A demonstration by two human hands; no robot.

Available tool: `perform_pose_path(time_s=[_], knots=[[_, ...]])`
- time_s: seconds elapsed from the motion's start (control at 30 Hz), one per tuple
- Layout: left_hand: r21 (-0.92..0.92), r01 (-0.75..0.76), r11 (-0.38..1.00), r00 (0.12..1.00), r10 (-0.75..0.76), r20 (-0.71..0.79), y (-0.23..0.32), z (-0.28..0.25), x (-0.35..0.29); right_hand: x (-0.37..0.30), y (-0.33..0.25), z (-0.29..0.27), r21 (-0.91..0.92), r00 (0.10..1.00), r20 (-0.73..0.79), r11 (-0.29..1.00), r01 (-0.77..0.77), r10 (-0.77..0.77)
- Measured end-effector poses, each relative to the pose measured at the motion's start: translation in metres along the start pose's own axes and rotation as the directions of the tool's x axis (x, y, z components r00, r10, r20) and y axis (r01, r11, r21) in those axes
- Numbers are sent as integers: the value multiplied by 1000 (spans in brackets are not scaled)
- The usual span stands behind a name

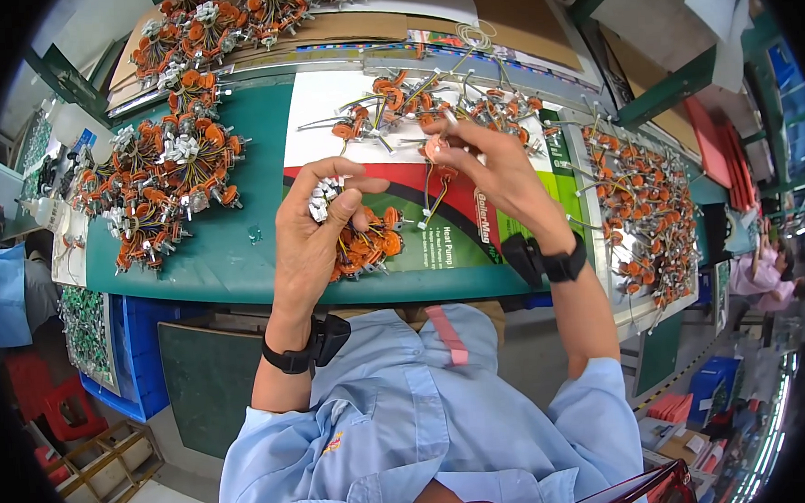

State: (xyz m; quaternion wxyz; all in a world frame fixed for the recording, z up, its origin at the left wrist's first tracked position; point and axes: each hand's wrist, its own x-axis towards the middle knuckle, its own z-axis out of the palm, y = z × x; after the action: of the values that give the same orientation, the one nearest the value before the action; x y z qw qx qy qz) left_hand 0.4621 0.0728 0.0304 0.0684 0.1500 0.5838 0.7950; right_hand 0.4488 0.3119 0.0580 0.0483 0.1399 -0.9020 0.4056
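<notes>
My left hand [300, 239] is closed around the wires of a bundle of orange round parts [368, 250]; their white connectors [320, 199] stick up between thumb and fingers. The orange parts hang out by the palm, over the printed sheet. Further right, my right hand [506, 171] pinches one wired orange part [434, 148] between thumb and fingers. Its dark and yellow wires dangle down to a white connector [425, 224]. Just beyond both hands lies a loose spread of similar wired orange parts [393, 97].
A printed white, red and green sheet [314, 97] covers part of the green table [266, 167]. Bundled orange parts [179, 158] are heaped at the left. At the right stands a tray [615, 281] full of loose ones. A blue bin [144, 356] sits below the left edge.
</notes>
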Motion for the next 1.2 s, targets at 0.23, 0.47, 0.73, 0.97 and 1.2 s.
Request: perform_pose_path(time_s=[0.23, 0.47, 0.73, 0.97, 1.2], knots=[[-84, 109, 991, 994, -106, 41, 10, 14, 0, -54, -21, 10, 324, 937, 295, 903, -283, 188], [-1, 175, 984, 959, -171, 228, 8, 9, 1, -66, -32, 22, 270, 940, 279, 923, -273, 197], [-50, 56, 997, 989, -49, 138, 20, 7, -8, -18, 20, 11, -208, 972, -157, 968, 138, -172], [1, 54, 999, 997, -54, 58, 9, -4, -11, -31, 26, 16, -291, 998, 13, 954, 69, -68], [-31, 63, 998, 998, -62, 7, 11, 5, -9, -60, 11, 13, 30, 972, -56, 973, -229, 230]])
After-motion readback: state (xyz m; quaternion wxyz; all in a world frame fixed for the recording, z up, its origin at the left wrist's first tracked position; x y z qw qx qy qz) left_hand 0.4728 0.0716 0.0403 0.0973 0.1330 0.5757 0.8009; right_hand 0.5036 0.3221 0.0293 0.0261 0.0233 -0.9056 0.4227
